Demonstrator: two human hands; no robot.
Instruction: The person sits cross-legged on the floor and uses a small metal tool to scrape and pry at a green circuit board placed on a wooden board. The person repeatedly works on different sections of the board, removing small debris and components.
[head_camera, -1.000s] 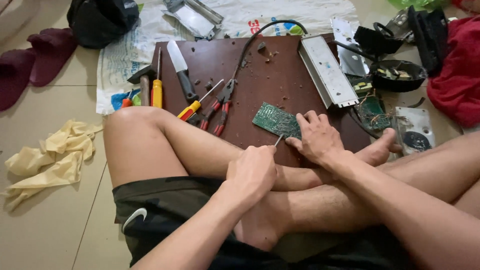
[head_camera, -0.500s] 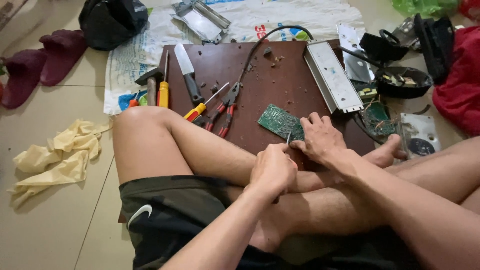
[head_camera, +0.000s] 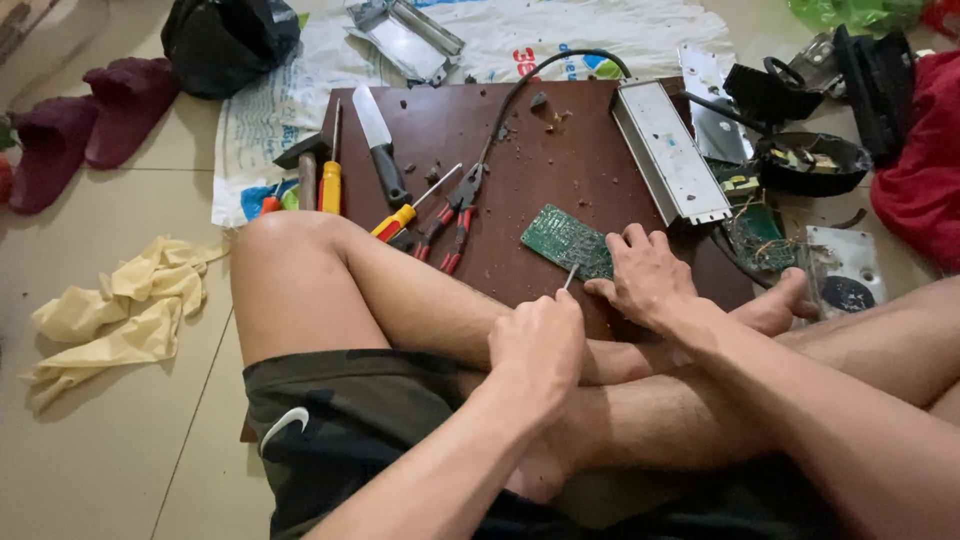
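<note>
Green circuit board (head_camera: 566, 240) lies on brown board (head_camera: 520, 150) by knees. Right hand (head_camera: 648, 277) presses its near edge flat, fingers spread. Left hand (head_camera: 537, 340) clenched on thin tool (head_camera: 569, 277). Prob. light, stiff, brittle; hold by edges.

Seated cross-legged, we press the right hand (head_camera: 650, 275) flat on a green circuit board (head_camera: 562, 240) lying on a brown board (head_camera: 520, 170). The left hand (head_camera: 538, 345) is closed round a thin metal tool (head_camera: 570, 277) whose tip meets the circuit board's near edge. Red-handled pliers (head_camera: 450, 215) lie nearby.
</note>
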